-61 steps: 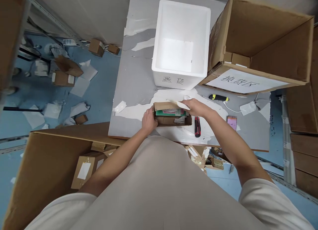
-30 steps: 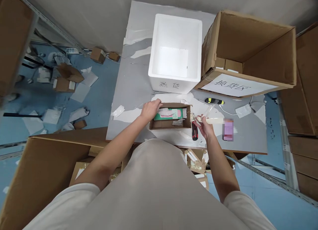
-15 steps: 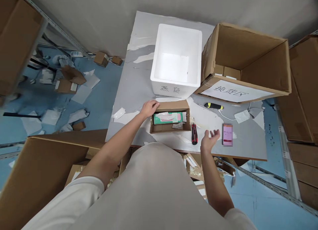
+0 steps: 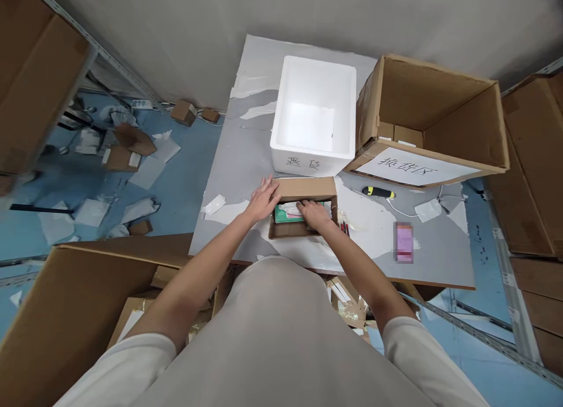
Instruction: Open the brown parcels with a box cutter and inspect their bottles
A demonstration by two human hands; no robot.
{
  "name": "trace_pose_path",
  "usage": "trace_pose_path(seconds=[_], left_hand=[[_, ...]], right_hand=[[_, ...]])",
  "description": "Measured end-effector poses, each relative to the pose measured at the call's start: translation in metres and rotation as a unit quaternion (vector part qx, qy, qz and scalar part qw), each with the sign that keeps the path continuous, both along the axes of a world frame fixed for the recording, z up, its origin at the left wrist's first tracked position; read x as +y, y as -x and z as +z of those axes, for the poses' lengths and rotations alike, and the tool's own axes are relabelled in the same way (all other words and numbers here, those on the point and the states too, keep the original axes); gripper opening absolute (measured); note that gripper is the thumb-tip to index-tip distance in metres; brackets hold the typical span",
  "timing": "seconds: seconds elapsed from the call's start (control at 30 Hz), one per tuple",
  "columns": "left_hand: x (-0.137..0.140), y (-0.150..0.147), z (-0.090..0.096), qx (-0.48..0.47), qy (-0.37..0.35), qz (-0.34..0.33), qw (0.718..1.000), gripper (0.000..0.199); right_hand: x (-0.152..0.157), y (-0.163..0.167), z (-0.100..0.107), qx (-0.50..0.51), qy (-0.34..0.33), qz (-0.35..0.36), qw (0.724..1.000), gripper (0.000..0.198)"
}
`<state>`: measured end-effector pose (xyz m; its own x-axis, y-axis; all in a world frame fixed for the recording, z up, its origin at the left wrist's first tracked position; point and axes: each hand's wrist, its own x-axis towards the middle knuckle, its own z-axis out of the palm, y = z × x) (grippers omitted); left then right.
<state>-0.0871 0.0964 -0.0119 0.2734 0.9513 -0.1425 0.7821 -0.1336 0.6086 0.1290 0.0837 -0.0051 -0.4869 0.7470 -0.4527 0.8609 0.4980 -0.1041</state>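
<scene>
A small open cardboard box [image 4: 307, 187] lies near the table's front edge. Inside it are a flat green package [image 4: 282, 214] and some crumpled white wrapping [image 4: 288, 207]. My left hand [image 4: 264, 199] rests at the box's back left corner, fingers stretched out and slightly apart. Reaching into the box, my right hand [image 4: 315, 214] touches the green package and wrapping from above. Its fingers look apart, though the fingertips are partly hidden. Red-and-black handled pliers or cutters [image 4: 344, 226] lie just right of the box, partly covered by my right forearm.
Behind the box stands a white foam box [image 4: 314, 158], with a large open carton [image 4: 440, 111] to its right. A yellow-and-black handled tool [image 4: 378, 192], a white tag on a cord [image 4: 427, 210] and a phone [image 4: 403, 243] lie on the right. Another large carton [image 4: 65, 313] stands below left.
My right hand has moved left from beside the phone into the small box. My left hand has flattened out at the box's corner. The view has shifted slightly.
</scene>
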Motion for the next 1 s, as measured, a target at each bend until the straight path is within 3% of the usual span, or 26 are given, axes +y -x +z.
trace_pose_path(seconds=[0.1, 0.17, 0.3, 0.5, 0.7, 0.87, 1.0], left_hand=[[-0.025, -0.001, 0.013, 0.038, -0.064, -0.001, 0.997, 0.053], [-0.04, -0.007, 0.018, 0.035, -0.1, -0.039, 0.994, 0.047], [-0.06, -0.026, 0.017, 0.025, -0.081, -0.119, 0.989, 0.03], [-0.077, -0.035, 0.004, 0.061, -0.036, -0.036, 0.997, 0.02], [-0.084, -0.033, -0.006, 0.051, -0.062, -0.042, 0.996, 0.018], [-0.086, -0.033, -0.011, 0.053, -0.073, -0.044, 0.995, 0.019], [-0.088, -0.031, -0.012, 0.053, -0.076, -0.048, 0.995, 0.019]], right_hand=[[-0.001, -0.006, -0.003, 0.007, 0.001, 0.01, 1.0, 0.046], [-0.004, -0.016, -0.005, -0.011, -0.013, -0.006, 1.0, 0.053], [-0.006, -0.026, -0.013, -0.08, -0.04, -0.061, 0.994, 0.048], [-0.005, -0.02, -0.022, -0.099, -0.029, -0.06, 0.993, 0.038], [-0.007, -0.03, 0.002, -0.08, -0.02, -0.026, 0.996, 0.055], [-0.004, -0.046, 0.03, 0.044, -0.035, -0.018, 0.998, 0.064], [-0.01, -0.057, 0.046, 0.197, -0.088, -0.039, 0.976, 0.068]])
